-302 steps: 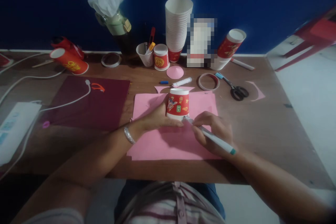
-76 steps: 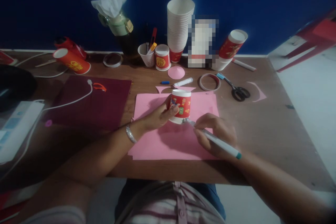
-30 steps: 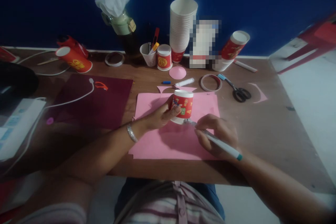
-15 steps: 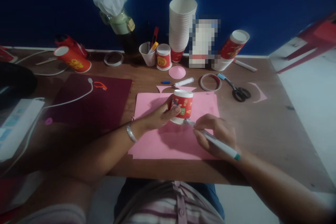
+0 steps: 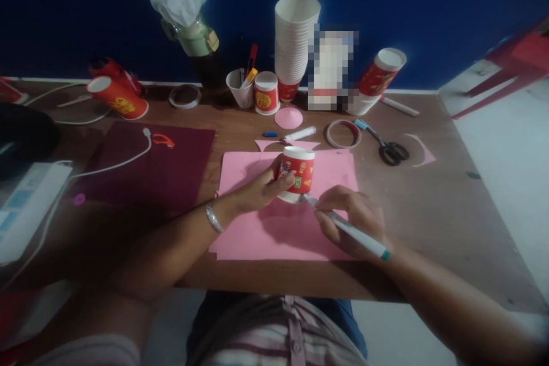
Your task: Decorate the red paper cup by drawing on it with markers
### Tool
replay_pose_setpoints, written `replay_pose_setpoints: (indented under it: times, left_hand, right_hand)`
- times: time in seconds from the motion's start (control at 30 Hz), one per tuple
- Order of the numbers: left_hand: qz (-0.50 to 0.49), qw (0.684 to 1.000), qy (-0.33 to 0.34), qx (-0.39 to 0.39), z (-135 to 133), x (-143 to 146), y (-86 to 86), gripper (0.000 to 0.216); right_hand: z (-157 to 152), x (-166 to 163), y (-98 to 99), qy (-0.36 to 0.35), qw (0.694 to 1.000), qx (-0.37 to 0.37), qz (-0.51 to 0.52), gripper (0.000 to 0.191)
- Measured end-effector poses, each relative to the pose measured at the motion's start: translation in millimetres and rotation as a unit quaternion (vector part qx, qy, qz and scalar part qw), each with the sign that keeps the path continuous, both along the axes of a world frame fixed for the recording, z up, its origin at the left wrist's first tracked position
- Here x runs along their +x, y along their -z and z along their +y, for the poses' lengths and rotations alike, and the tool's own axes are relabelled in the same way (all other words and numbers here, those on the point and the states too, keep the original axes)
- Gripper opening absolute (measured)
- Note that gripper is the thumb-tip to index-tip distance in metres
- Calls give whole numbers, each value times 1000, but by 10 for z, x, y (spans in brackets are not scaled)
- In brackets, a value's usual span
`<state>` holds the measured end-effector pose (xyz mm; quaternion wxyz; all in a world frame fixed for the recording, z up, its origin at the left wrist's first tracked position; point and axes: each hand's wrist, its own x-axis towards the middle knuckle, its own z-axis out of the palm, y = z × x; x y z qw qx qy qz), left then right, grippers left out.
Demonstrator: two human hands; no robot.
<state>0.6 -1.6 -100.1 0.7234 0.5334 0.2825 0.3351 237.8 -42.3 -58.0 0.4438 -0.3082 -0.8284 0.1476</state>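
Note:
A red and white paper cup (image 5: 298, 172) stands upside down on a pink sheet of paper (image 5: 283, 229) in the middle of the wooden table (image 5: 429, 211). My left hand (image 5: 257, 190) grips the cup from its left side. My right hand (image 5: 354, 217) holds a white marker with a teal end (image 5: 358, 233), and its tip touches the paper at the cup's lower right rim.
Behind the sheet lie a pink paper cone (image 5: 288, 118), a white marker (image 5: 299, 134), a tape ring (image 5: 343, 134) and scissors (image 5: 386, 147). A tall stack of cups (image 5: 295, 40) stands at the back. A dark red sheet (image 5: 158, 166) with a white cable lies left.
Over ten seconds the cup has tilted slightly and my left hand's fingers shifted on it. The marker tip stays at the cup's rim; in the last second only small shifts.

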Motion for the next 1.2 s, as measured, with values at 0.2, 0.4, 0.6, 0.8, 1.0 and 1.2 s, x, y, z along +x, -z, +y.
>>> replay_pose_setpoints:
  times: [0.2,0.4,0.6,0.8,1.0,1.2]
  left_hand:
    - [6,1000,0,5,3,-10,-9,67]
    - [21,1000,9,3,3,-23,-3,70]
    - [4,1000,5,2,2,-14,-8,64]
    - [-9,1000,0,-5,3,0,7,64]
    - [-8,1000,-9,0,-2,7,-6,64]
    - [-6,1000,-9,1,0,3,2,67]
  right_hand:
    - [-2,-3,-5,4,1000,6,-1,11]
    - [7,-10,-11,9,1000,6,-4,12]
    - [9,-4,15,21,1000,12,9,11]
    - [11,-4,39,22,1000,14,6,9]
    - [-3,-9,2,23,1000,6,-2,10]
    - [-2,-17,-2,13,1000,7,-2,12]
